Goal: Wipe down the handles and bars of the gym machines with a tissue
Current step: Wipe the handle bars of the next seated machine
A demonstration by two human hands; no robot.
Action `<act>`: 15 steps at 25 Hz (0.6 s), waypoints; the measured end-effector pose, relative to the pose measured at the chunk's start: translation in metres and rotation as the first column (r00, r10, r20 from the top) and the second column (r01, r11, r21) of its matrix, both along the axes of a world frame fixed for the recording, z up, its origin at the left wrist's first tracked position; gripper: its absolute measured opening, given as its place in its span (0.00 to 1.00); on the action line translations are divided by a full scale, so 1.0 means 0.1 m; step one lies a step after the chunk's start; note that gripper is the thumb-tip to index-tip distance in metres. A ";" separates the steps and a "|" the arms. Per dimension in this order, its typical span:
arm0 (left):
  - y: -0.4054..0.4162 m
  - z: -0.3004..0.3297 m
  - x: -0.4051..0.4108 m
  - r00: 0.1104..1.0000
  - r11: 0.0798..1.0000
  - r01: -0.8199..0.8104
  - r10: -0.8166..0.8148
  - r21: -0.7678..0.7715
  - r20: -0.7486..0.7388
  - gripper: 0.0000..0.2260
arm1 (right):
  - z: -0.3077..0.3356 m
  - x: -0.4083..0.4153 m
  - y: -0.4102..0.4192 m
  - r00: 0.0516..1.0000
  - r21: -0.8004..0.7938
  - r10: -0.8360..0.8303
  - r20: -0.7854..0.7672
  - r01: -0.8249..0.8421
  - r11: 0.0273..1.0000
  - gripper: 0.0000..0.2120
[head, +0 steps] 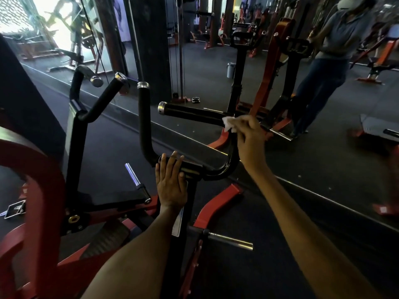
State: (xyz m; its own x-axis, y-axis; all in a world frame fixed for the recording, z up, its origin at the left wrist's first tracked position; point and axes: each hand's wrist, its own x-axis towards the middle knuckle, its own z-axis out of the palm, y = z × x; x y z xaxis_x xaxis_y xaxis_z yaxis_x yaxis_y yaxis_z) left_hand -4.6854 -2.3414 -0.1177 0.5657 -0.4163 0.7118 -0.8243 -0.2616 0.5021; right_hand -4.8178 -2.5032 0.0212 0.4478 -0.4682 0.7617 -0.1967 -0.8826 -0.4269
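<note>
A black curved handle bar (190, 113) with a chrome end cap juts left from a red and black gym machine. My right hand (251, 132) holds a white tissue (229, 124) wrapped against this bar near its bend. My left hand (171, 182) lies flat with straight fingers on the lower black crossbar (194, 168), just right of an upright black handle (143, 117). A second pair of black handles (95, 100) rises further left.
A large wall mirror ahead reflects the machine and a standing person (330, 61). Chrome weight pegs (136, 180) (231, 239) stick out low on the frame. Red frame arms (36, 190) curve at the left. Dark rubber floor surrounds the machine.
</note>
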 end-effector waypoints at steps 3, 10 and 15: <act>0.00 0.00 0.00 1.000 1.000 0.003 -0.003 0.001 -0.004 0.21 | -0.47 -0.29 0.31 0.996 0.051 -0.066 -0.062 0.069 0.996 0.15; -0.02 -0.02 0.02 1.000 1.000 0.001 -0.001 0.011 -0.018 0.20 | -0.06 -0.20 0.13 0.975 -0.078 -0.045 -0.216 0.029 0.997 0.14; -0.02 -0.02 0.01 1.000 1.000 -0.004 0.005 0.011 -0.004 0.20 | -0.43 -0.34 0.46 0.945 -0.185 -0.106 -0.310 0.049 0.981 0.11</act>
